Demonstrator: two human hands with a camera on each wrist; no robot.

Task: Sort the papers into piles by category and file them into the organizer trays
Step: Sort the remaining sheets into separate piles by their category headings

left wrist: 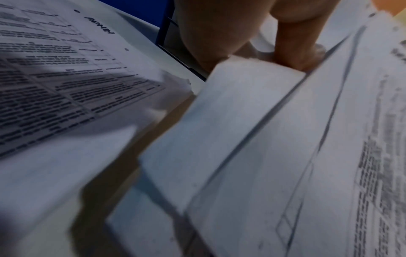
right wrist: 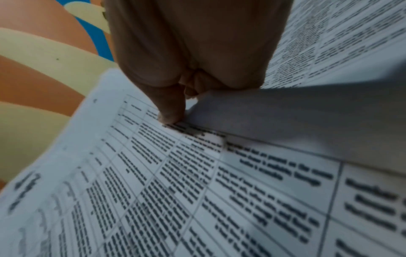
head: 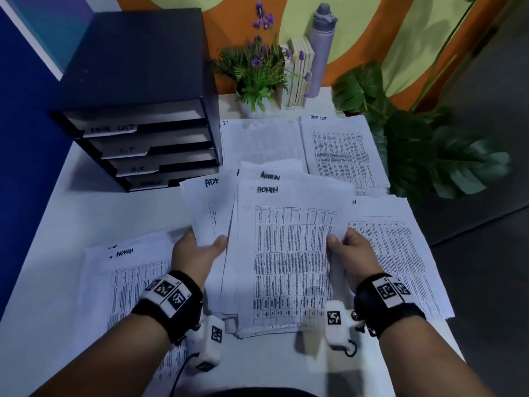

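Note:
I hold a fanned stack of printed sheets marked ADMIN (head: 289,253) above the white table (head: 86,207). My left hand (head: 200,247) grips the left part of the stack, thumb on top; the left wrist view shows its fingers (left wrist: 303,52) pinching the paper edges (left wrist: 230,121). My right hand (head: 346,247) pinches the right edge, thumb (right wrist: 169,111) pressed on the top sheet (right wrist: 175,191). A black organizer with several labelled trays (head: 143,138) stands at the back left. Sorted piles lie flat: an ADMIN sheet (head: 128,276) at the left, an I.T. pile (head: 260,141), a TASK LIST pile (head: 340,150) behind.
Another pile of printed sheets (head: 400,253) lies at the right under my right hand. A potted plant with purple flowers (head: 257,70), upright books (head: 299,73) and a grey bottle (head: 322,50) stand at the back. A big leafy plant (head: 423,144) flanks the table's right edge.

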